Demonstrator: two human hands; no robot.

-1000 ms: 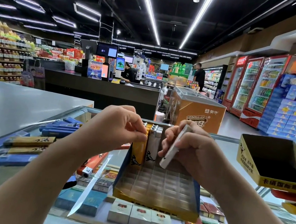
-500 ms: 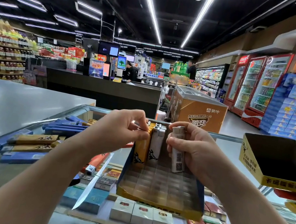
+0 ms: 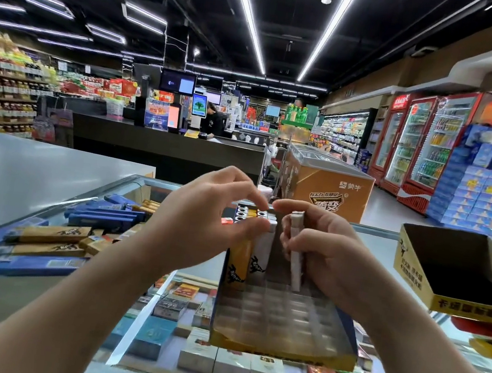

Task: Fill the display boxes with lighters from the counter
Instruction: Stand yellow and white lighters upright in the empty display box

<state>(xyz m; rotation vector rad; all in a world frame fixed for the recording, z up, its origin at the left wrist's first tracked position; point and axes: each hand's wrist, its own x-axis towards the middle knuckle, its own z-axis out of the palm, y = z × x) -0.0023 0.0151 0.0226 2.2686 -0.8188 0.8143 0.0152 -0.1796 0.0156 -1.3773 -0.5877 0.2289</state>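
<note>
Head view: right hand (image 3: 328, 257) fingers grasp a white rectangular lighter (image 3: 295, 258) upright over the far row of the blue-and-yellow gridded display box (image 3: 280, 327) on the glass bench (image 3: 26, 306). Left hand (image 3: 200, 224) fingers loosely curled, released, touching tops of yellow and white lighters (image 3: 252, 251) standing far-left in the box. Loose blue and tan lighters (image 3: 44, 248) lie left.

The clear glass desk (image 3: 38, 292) is glossy, mirroring the ceiling lights, with a brushed metal rim. The yellow-and-blue cardboard display box (image 3: 279, 351) holds a shiny clear plastic grid tray (image 3: 279, 314). The upright white plastic lighter (image 3: 295, 268) looks smooth, metal-capped.
</note>
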